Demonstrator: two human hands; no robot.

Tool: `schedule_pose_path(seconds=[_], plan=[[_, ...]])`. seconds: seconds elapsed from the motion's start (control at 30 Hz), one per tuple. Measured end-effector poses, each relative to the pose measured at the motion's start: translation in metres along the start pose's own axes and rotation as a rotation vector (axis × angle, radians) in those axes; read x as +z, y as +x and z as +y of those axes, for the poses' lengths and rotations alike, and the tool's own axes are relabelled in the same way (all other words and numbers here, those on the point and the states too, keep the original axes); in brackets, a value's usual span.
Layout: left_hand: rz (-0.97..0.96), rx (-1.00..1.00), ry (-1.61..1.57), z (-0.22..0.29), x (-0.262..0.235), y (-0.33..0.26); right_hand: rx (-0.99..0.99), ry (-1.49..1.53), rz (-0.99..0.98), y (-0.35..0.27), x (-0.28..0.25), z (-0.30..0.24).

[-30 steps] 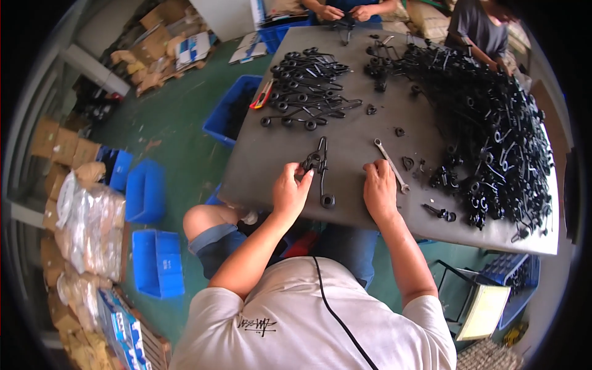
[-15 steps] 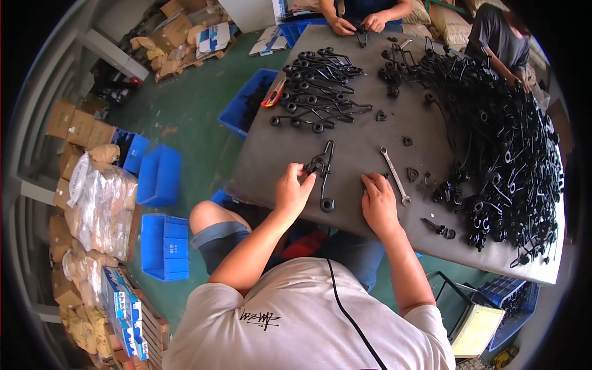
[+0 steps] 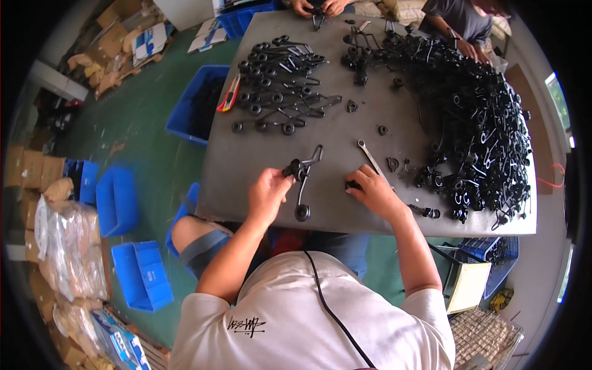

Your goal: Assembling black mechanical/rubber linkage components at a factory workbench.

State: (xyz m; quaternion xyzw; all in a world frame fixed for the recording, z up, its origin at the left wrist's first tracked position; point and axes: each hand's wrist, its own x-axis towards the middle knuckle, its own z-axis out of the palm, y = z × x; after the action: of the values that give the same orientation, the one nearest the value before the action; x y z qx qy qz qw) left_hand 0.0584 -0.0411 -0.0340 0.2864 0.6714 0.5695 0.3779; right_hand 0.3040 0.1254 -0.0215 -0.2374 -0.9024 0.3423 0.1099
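Note:
My left hand (image 3: 267, 196) is closed on a black bent-rod part (image 3: 301, 212) with a round ringed end, gripping it by its thicker clamp-like middle. The part is held over the near edge of the table, its narrow loop pointing away from me. To the right, my right hand (image 3: 375, 192) rests low on the tabletop, with its fingertips closed on a small black piece (image 3: 353, 184) that they partly cover. Just beyond that hand lies a metal wrench (image 3: 368, 155), its near end hidden by the fingers.
Similar rod parts (image 3: 277, 80) lie in rows at the far left, beside a red utility knife (image 3: 229, 94). A large tangled heap of black parts (image 3: 475, 135) covers the table's right side. Two other people work across the table. Blue bins (image 3: 142, 275) stand on the floor at left.
The whole view has shifted. My right hand's fingers have curled in around a small black piece near the wrench. The rod part in my left hand has turned slightly.

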Motion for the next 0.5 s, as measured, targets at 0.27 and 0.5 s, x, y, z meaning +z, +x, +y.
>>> schedule_pose_path(seconds=[0.27, 0.5], plan=[[-0.266, -0.01, -0.16, -0.009, 0.003, 0.023, 0.044, -0.035, 0.196, -0.013, 0.014, -0.019], [-0.38, -0.006, -0.238, -0.007, -0.006, 0.022, 0.184, -0.083, 0.292, -0.022, 0.03, -0.013]])
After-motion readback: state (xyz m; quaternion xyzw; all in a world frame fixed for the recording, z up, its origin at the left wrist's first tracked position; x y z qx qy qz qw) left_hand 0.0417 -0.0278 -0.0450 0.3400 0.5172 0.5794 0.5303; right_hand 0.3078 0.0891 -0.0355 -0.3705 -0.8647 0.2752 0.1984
